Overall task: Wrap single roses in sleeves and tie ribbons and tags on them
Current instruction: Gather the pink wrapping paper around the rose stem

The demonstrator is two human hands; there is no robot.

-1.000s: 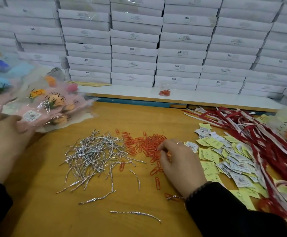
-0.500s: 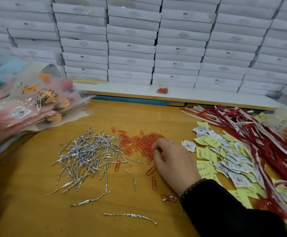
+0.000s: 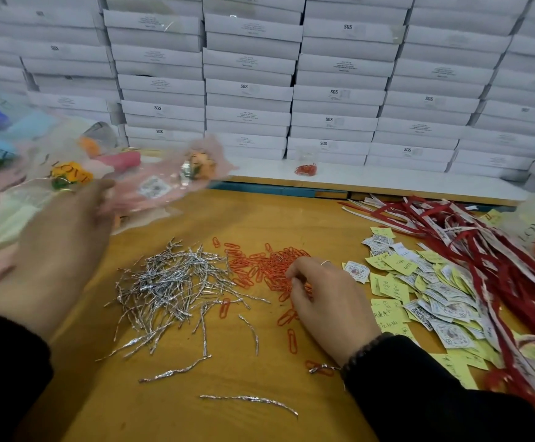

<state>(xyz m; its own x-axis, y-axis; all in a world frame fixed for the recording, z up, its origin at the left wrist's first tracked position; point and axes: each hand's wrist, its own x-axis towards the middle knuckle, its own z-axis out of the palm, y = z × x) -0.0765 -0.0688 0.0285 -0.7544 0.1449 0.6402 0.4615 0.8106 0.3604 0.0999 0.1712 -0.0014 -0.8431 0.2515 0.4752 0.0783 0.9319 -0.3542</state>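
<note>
Orange paper clips point(image 3: 272, 269) are lying right under the right hand point(image 3: 326, 301), its curled fingers point(image 3: 295, 275) picking among them, while the left hand point(image 3: 59, 250) is gripping a pink sleeved rose point(image 3: 177, 177), bloom pointing right.

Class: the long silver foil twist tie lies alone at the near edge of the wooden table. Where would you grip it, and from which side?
Pinch the long silver foil twist tie at its middle, coming straight down from above. It lies flat on the wooden table, thin, gently arched, with bare wood all round, so fingertips can close across its width there.
</note>
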